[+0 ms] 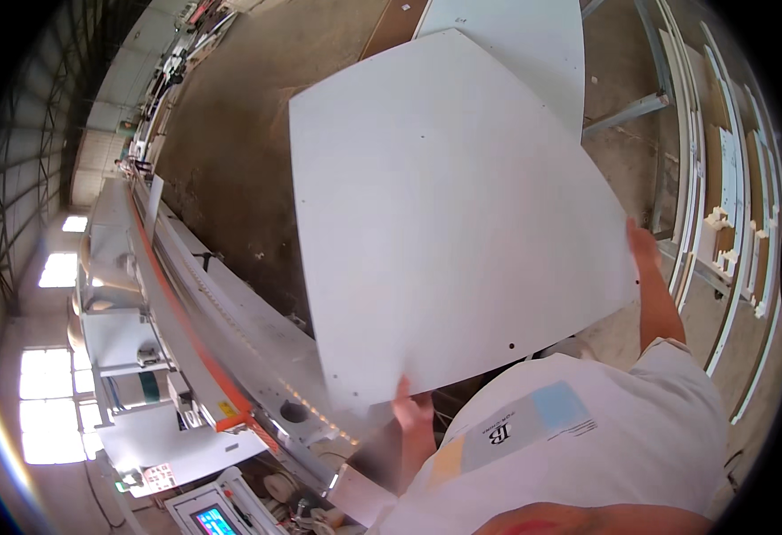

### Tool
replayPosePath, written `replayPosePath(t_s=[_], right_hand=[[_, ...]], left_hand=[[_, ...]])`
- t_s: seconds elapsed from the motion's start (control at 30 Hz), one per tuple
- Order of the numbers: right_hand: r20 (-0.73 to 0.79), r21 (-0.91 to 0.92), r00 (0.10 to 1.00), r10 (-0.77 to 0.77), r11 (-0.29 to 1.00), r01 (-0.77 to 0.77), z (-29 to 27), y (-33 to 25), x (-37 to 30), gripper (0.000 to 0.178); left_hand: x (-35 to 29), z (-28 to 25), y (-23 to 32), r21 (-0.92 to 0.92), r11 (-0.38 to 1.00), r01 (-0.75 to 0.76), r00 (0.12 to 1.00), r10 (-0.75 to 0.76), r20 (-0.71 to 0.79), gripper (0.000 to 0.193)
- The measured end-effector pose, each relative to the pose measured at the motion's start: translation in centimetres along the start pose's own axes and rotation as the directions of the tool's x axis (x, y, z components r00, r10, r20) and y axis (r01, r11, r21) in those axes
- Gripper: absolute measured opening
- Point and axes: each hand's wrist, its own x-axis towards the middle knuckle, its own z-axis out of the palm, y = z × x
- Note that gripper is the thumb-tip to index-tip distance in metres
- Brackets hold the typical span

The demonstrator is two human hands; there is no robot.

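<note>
A large white panel [444, 196] with a few small dark holes spreads out in front of me. My left hand [413, 410] grips its near edge toward the left, the thumb on top and the other fingers hidden below. At the right edge, my right hand [645, 248] is closed on the same panel, its fingers partly out of sight. The panel's far right part overlaps another pale panel [542, 62] beyond it.
A long machine [221, 374] with an orange strip runs along the left, its lit screen [212, 521] low at the left. Racks of long strips [738, 196] stand at the right. A metal frame [627, 114] and a brown board [394, 27] lie farther off.
</note>
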Motion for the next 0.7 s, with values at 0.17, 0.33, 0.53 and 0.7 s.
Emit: replayPosePath(t_s=[0.17, 0.33, 0.53, 0.7], right_hand=[[-0.076, -0.078, 0.99, -0.12, 0.99, 0.114, -8.0, -0.4, 2.3, 0.089], [-0.074, 0.009, 0.925, -0.373, 0.927, 0.375, -6.3, 5.6, 7.2, 0.09], [0.078, 0.045, 0.981, -0.18, 0.983, 0.177, -6.5, 7.7, -0.5, 0.096], [0.279, 0.375, 0.928, -0.247, 0.917, 0.132, -3.7, 11.6, -10.2, 0.084]], left_hand=[[-2.5, -1.4, -7.8, -0.101, 0.972, 0.21, 0.971, -0.195, 0.141, 0.041], [-4.0, 0.5, -9.2, -0.136, 0.98, 0.144, 0.975, -0.117, 0.19, 0.043], [-4.8, -5.2, -7.5, -0.08, 0.996, 0.051, 0.979, -0.033, 0.203, 0.039], [-5.6, -9.9, -3.9, 0.008, 0.998, 0.057, 0.988, -0.058, 0.146, 0.042]])
